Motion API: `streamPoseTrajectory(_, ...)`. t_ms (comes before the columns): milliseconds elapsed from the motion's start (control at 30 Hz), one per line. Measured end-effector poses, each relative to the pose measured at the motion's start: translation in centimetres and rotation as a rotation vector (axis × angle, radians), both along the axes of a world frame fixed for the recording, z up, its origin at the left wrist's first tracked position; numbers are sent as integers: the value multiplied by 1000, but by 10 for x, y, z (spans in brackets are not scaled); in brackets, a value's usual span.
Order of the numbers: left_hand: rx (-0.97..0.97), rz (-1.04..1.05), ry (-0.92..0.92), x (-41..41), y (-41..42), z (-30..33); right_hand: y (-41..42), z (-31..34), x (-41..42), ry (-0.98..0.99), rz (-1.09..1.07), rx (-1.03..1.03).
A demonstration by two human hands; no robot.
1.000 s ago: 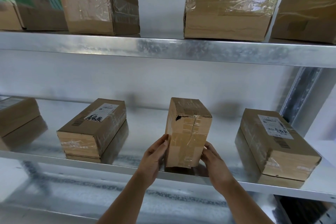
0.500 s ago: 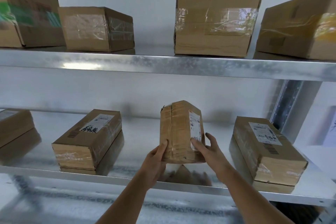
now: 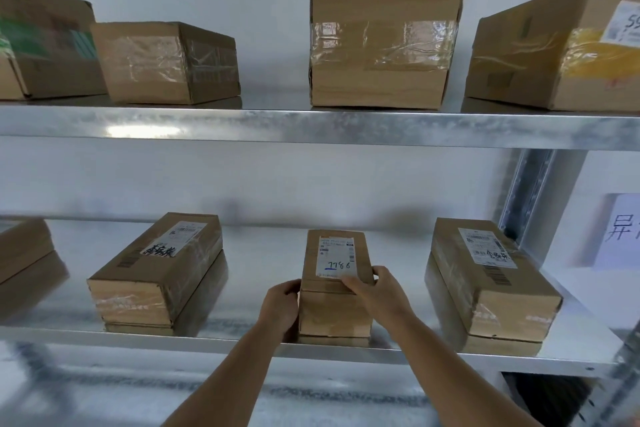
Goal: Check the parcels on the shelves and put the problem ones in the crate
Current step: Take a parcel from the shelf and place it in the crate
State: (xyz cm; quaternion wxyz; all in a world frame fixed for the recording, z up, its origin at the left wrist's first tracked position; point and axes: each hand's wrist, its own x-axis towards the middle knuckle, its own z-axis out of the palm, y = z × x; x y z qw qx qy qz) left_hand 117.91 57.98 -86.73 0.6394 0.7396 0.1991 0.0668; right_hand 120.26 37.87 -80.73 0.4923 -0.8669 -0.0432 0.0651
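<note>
- Hands bracket the parcel (image 3: 335,282) — left hand (image 3: 281,308) grips its left side, right hand (image 3: 375,291) grasps the near top edge.
- Parcel sits on the lower shelf (image 3: 221,340), label up, long axis running front to back — a straight pull toward the person.

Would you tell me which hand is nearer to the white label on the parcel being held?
Right. The right hand lies over the parcel's top front edge, fingertips at the white label; the left hand grips the left side, below it.

Both forearms reaching forward, left hand (image 3: 281,305) curled against a side, right hand (image 3: 377,293) gripping a top edge
</note>
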Motion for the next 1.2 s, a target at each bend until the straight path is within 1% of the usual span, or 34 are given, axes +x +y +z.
streamPoseTrajectory(100, -143, -12, 32, -1, 4, -2, 3, 2, -2, 19, -19, -43)
streamPoseTrajectory(167, -201, 58, 21, -4, 4, 5, 4, 6, -4, 41, -27, -15)
streamPoseTrajectory(200, -226, 88, 1, -5, 5, 7, 2, 7, -4, 76, -42, 33)
streamPoseTrajectory(267, -259, 111, -34, -11, 0, 15, -3, 4, -4, 188, -92, 208)
streamPoseTrajectory(333, -251, 80, -52, -16, -6, 20, -7, -2, -5, 269, -127, 345)
streamPoseTrajectory(400, -233, 44, -73, -21, -13, 26, -7, -9, -5, 281, -119, 423)
streamPoseTrajectory(500, -304, 41, -66, -25, -21, 31, -6, -15, -6, 286, -127, 491)
streamPoseTrajectory(667, -403, -29, -29, -28, -27, 43, 2, -16, -7, 316, -95, 524)
streamPoseTrajectory(800, -404, -37, 5, -1, -11, 38, 20, -11, 10, 282, -103, 508)
streamPoseTrajectory(900, -414, -17, 19, 20, -1, 21, 33, -17, 18, 271, -105, 504)
streamPoseTrajectory(1067, -459, -56, 60, 23, 0, 18, 41, -25, 18, 296, -215, 592)
streamPoseTrajectory(1200, -470, -50, 100, 9, 0, 46, 47, 6, 5, 377, -217, 548)
